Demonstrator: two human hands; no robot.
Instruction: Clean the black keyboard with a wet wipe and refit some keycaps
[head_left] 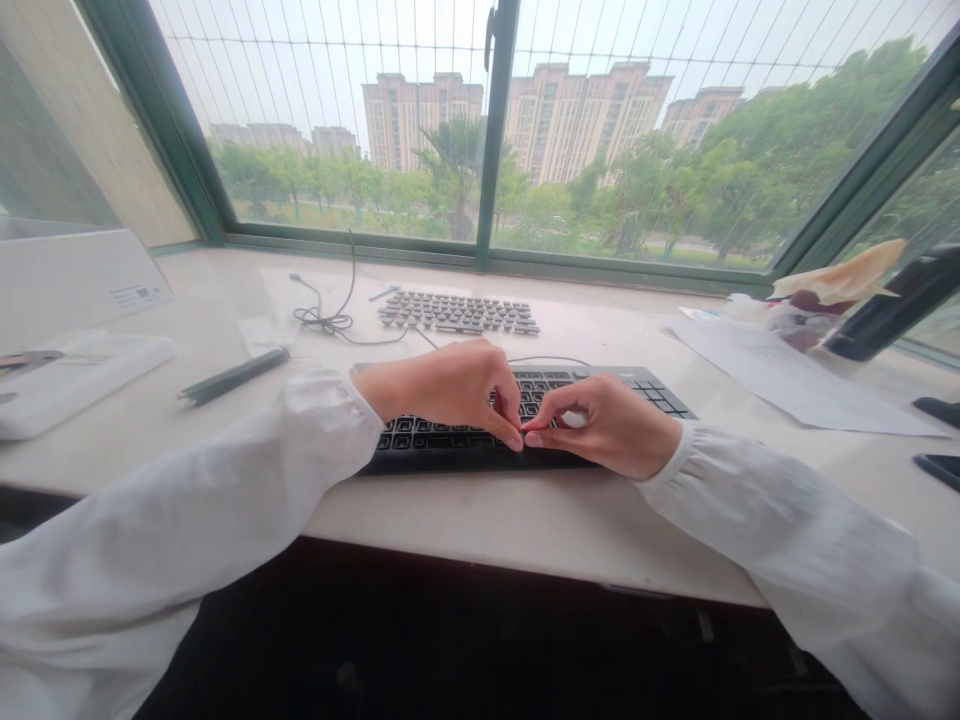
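A black keyboard [450, 458] lies near the front edge of the white table, with many of its key positions showing as bare sockets. Over its middle, my left hand [457, 388] is closed in a pinch, fingertips pointing down at the lower rows. My right hand [611, 425] meets it from the other side, thumb and index finger pinched, the tips nearly touching those of my left hand. What lies between the fingertips is too small to make out. Behind the keyboard, loose keycaps [457, 312] are laid out in rows.
A coiled cable [324, 320] and a dark, long object [234, 377] lie at the left, beside a white tray [90, 385]. Paper sheets [795, 375] and a black bottle-like object [896, 302] are at the right. The window [491, 150] stands behind the table [465, 520].
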